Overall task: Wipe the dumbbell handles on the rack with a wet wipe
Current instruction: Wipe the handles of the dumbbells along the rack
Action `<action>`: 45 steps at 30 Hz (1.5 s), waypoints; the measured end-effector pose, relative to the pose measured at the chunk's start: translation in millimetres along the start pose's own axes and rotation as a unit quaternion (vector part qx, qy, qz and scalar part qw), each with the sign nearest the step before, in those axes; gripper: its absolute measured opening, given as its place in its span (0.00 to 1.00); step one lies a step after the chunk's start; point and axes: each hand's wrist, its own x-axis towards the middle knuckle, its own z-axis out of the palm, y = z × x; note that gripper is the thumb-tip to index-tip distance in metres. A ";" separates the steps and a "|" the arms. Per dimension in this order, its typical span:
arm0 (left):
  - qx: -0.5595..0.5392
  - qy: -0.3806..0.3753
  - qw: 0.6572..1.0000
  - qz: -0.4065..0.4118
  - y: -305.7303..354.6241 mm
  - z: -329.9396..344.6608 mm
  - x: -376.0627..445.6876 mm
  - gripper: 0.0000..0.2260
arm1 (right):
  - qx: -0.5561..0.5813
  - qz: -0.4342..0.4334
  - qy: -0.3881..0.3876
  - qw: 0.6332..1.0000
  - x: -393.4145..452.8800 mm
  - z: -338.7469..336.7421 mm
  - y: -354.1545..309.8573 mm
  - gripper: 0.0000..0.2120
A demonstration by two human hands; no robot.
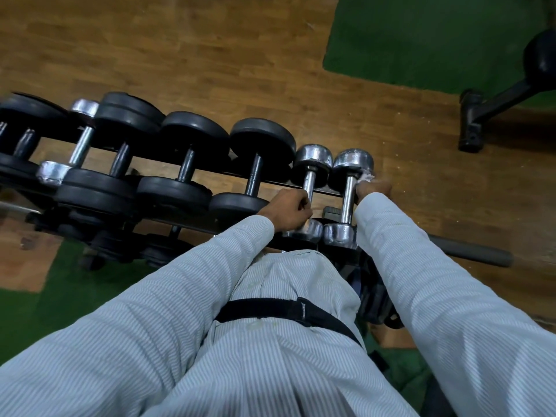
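A black rack [210, 225] carries a row of dumbbells. Two small chrome dumbbells sit at its right end. My left hand [287, 207] grips the handle of the inner chrome dumbbell [311, 159] near its front head. My right hand [373, 189] holds a crumpled white wet wipe [367, 176] against the right side of the outer chrome dumbbell [349, 194], near its far head. Most of the wipe is hidden inside the fist.
Several larger black-plate dumbbells [192, 164] and one more chrome dumbbell [79, 145] fill the rack to the left. A grey bar [475, 251] sticks out to the right. A black machine base [478, 121] stands on the green mat [421, 40] beyond the wooden floor.
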 end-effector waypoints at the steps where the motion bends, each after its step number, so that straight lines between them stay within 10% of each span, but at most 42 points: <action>1: 0.001 0.000 1.000 0.000 0.8 -0.3 0.0 0.05 | 0.027 0.023 -0.029 0.999 19.9 2.4 6.2 0.16; 7: -0.004 -0.002 1.000 -0.002 2.8 -1.8 1.0 0.06 | 0.088 0.089 -0.219 0.968 -63.6 -15.0 -12.4 0.22; 13: -0.008 -0.003 1.000 -0.003 -0.2 -1.8 2.6 0.06 | 0.000 0.092 -0.283 0.955 -59.1 -0.5 -17.3 0.08; 20: -0.021 -0.001 1.000 -0.007 -0.7 0.1 2.0 0.06 | -0.073 -0.007 -0.012 0.997 -60.4 18.6 9.3 0.20; 25: -0.023 0.001 1.000 -0.001 -2.2 3.3 -0.7 0.06 | -0.185 -0.172 0.115 0.961 -79.0 13.7 6.2 0.35; 36: -0.040 0.008 0.999 0.004 -2.3 4.1 -0.3 0.07 | -0.186 -0.310 0.146 0.921 -84.5 -8.3 7.5 0.03; 45: -0.035 0.012 0.999 -0.006 -0.4 7.5 1.7 0.06 | -0.275 -0.309 0.025 0.910 -76.3 -47.9 12.8 0.06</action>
